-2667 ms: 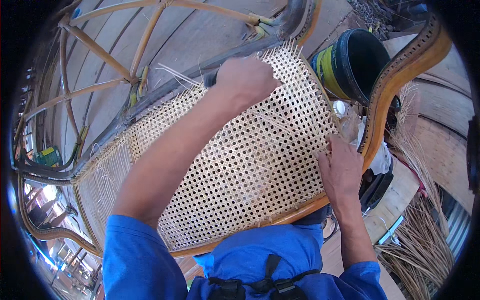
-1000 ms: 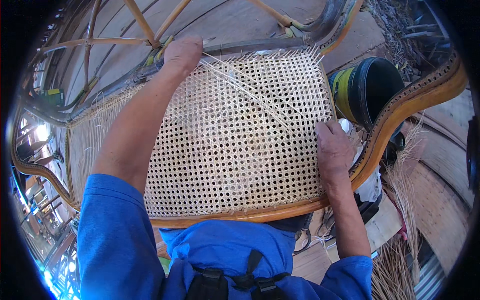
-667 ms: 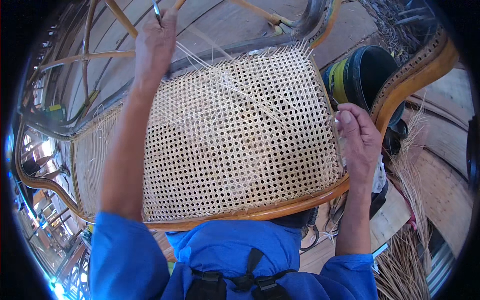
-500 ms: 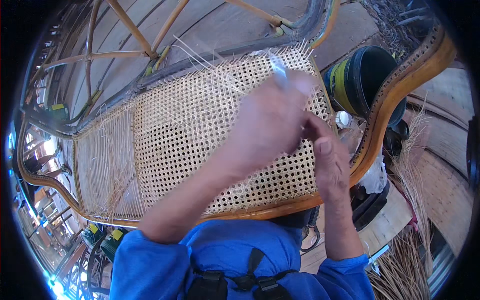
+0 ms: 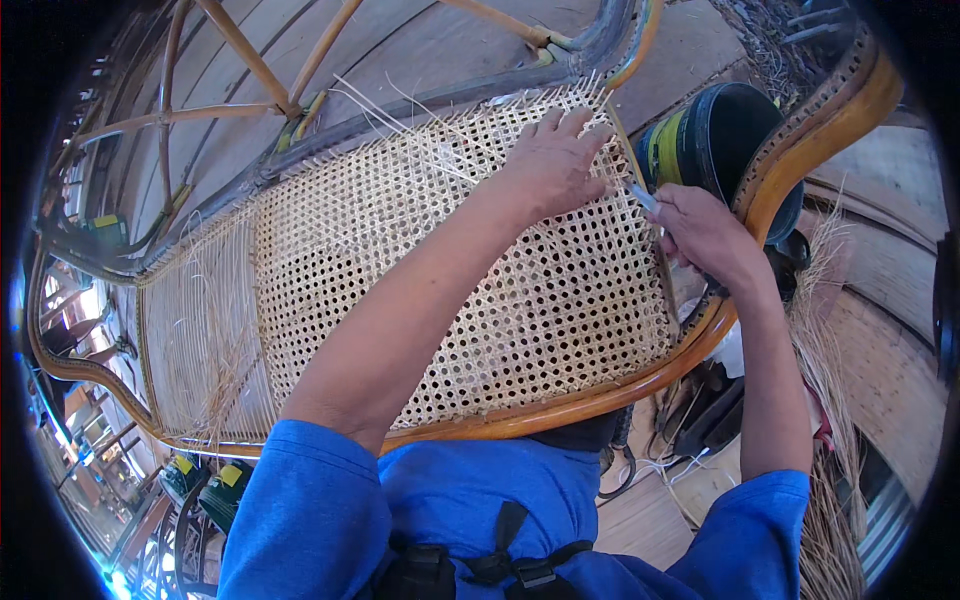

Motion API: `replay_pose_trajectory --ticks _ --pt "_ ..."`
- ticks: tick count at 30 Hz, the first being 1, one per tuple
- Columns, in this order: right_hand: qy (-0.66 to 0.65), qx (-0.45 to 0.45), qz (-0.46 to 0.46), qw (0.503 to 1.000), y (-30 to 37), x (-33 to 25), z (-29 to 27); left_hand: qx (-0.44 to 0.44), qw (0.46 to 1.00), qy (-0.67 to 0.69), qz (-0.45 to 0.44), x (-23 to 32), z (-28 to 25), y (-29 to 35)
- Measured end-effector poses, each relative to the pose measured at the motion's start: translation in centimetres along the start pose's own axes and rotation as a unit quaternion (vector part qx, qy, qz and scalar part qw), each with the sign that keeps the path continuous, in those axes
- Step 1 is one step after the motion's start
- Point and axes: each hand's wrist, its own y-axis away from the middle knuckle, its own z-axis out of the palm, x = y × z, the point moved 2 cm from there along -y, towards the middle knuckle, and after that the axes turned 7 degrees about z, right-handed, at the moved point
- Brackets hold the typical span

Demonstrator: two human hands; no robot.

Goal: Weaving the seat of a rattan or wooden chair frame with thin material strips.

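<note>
Lowered, left hand (image 5: 548, 165) lies spread on honeycomb cane webbing (image 5: 420, 270); right hand (image 5: 705, 232) pinches a slim tool (image 5: 642, 196).

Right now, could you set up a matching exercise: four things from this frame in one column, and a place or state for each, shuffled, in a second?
Things:
1. left hand
2. right hand
3. black bucket with yellow band
4. loose pale cane strands

Places or states:
A. beyond the curved wooden frame, at right
B. flat on the woven cane panel
C. unwoven, at the panel's left end
D. gripping a small tool at the panel's right edge

Pairs: 1-B, 2-D, 3-A, 4-C
</note>
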Motion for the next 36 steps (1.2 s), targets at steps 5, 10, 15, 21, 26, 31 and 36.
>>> replay_pose_trajectory --ticks 5,10,15,21,26,31,36 --pt "0.273 0.031 0.031 0.961 -0.4 -1.4 -0.5 -0.075 0.995 0.053 -0.027 -1.1 0.7 0.1" --pt "0.340 0.047 0.020 0.939 -1.4 -2.0 -0.9 -0.100 0.992 0.070 -0.037 -1.2 0.6 0.5" --pt "0.361 -0.022 0.089 0.928 -2.0 -3.4 -1.1 -0.100 0.991 0.078 -0.034 -1.3 0.8 0.6" --pt "0.404 -0.057 0.145 0.901 -2.2 -4.7 -0.8 -0.090 0.992 0.081 -0.027 -1.3 0.8 0.6" --pt "0.433 -0.069 0.098 0.893 -2.3 -5.1 -0.9 -0.091 0.993 0.071 -0.030 -1.4 1.2 0.5" --pt "0.439 -0.104 0.096 0.887 -3.0 -5.2 -0.6 -0.075 0.995 0.063 -0.013 -1.5 1.3 0.6" --pt "0.461 -0.083 0.091 0.879 -2.7 -4.1 -0.2 -0.072 0.995 0.060 -0.017 -1.5 1.4 0.5"
